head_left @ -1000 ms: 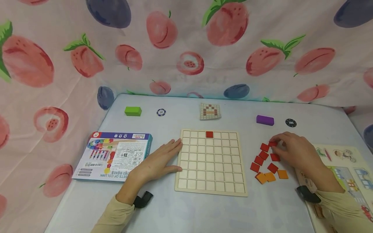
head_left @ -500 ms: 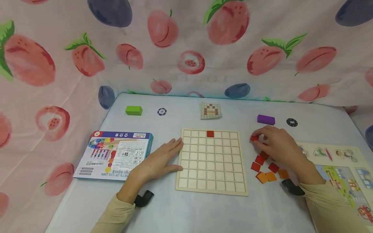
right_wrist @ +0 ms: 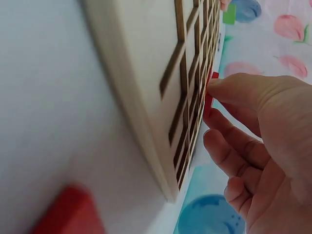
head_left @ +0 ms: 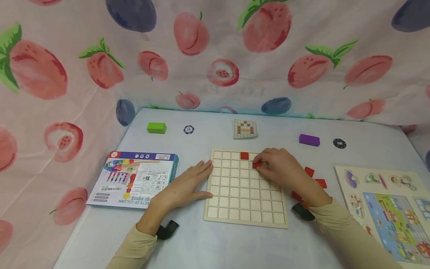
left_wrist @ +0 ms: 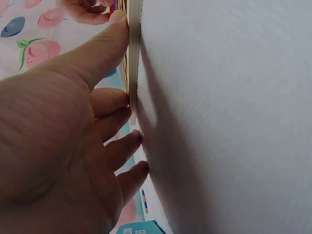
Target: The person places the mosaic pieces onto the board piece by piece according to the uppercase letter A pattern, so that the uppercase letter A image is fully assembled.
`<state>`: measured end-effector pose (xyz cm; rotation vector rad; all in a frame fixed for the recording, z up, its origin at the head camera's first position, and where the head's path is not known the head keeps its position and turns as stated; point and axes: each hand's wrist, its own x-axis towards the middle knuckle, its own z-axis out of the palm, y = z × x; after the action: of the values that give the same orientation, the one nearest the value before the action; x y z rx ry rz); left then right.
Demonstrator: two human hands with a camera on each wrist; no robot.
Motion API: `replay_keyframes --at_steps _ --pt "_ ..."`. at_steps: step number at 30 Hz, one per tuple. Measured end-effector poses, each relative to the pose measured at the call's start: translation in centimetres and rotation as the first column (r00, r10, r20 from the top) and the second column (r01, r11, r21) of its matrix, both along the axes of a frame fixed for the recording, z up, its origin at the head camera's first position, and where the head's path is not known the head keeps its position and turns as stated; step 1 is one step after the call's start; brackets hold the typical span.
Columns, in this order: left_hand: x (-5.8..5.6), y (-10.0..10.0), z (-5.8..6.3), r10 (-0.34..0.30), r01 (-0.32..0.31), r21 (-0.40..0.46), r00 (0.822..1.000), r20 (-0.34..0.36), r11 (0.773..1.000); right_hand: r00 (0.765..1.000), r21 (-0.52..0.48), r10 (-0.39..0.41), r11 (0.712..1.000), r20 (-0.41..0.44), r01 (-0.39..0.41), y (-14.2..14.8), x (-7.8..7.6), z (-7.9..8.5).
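Note:
A wooden grid board (head_left: pixel 235 192) lies in the middle of the table. One red square tile (head_left: pixel 244 155) sits in its far row. My right hand (head_left: pixel 280 166) is over the board's far right part and pinches another red tile (head_left: pixel 256 164) between thumb and fingers, at a cell in the second row. In the right wrist view that pinched tile (right_wrist: pixel 208 103) stands at the grid's surface, partly hidden by the thumb. With fingers straight, my left hand (head_left: pixel 183 185) touches the board's left edge; the left wrist view shows its thumb and fingertips against that edge.
Loose red tiles (head_left: pixel 321 183) lie right of the board, partly behind the right forearm. A patterned card (head_left: pixel 245 129), green block (head_left: pixel 156 128), purple block (head_left: pixel 309 140) and two round chips stand farther back. A boxed set (head_left: pixel 131 179) lies left, a picture puzzle board (head_left: pixel 356 186) right.
My right hand has moved left from the loose tiles to the board, bringing one red tile with it. The left hand has stayed at the board's left edge.

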<state>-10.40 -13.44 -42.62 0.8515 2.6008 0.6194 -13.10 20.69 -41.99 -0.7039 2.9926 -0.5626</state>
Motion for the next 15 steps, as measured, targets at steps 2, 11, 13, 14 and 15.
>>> replay_keyframes --at_steps 2,11,13,14,15 --pt "-0.02 0.04 -0.05 0.0 0.0 0.002 1.0 0.001 1.0 1.0 0.002 0.004 1.0 -0.001 -0.004 -0.34 -0.04 -0.11" --pt "-0.05 0.09 0.04 0.002 -0.002 -0.012 1.0 0.008 1.0 0.999 -0.029 0.015 0.999 -0.031 -0.016 -0.51 -0.19 -0.51" --pt "-0.04 0.06 0.05 0.004 -0.004 -0.013 1.0 0.008 1.0 0.999 -0.032 0.016 0.999 -0.038 -0.017 -0.52 -0.24 -0.61" --pt "-0.04 0.05 0.04 0.005 -0.005 -0.014 1.0 0.009 1.0 0.999 -0.032 0.016 0.999 -0.041 -0.017 -0.53 -0.25 -0.66" --pt "-0.05 0.03 0.02 0.006 -0.006 -0.014 1.0 0.009 1.0 0.999 -0.032 0.015 0.999 -0.043 -0.017 -0.53 -0.26 -0.7"
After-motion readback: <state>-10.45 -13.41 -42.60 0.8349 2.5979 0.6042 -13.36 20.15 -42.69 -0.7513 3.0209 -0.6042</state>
